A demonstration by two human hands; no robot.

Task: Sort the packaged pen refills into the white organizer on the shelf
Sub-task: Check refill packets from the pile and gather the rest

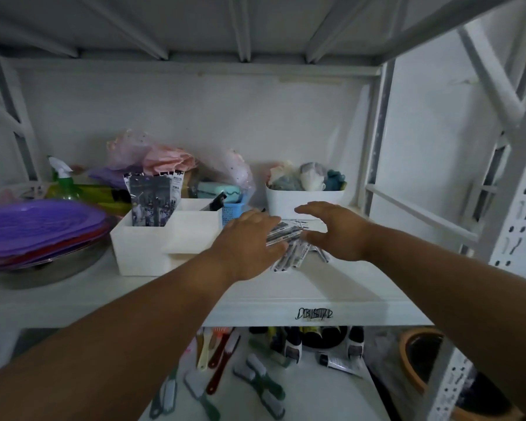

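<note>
A loose pile of packaged pen refills lies on the white shelf, right of the white organizer. The organizer has several compartments; one at its back left holds upright dark packets. My left hand lies over the left side of the pile, fingers straight and touching the top packets. On the pile's right, my right hand hovers with fingers spread and thumb out, holding nothing. Part of the pile is hidden under both hands.
A white bin of cloths stands behind the pile. A small blue basket, plastic bags, a spray bottle and purple plates fill the back and left. Brushes lie on the lower shelf. Metal uprights stand at right.
</note>
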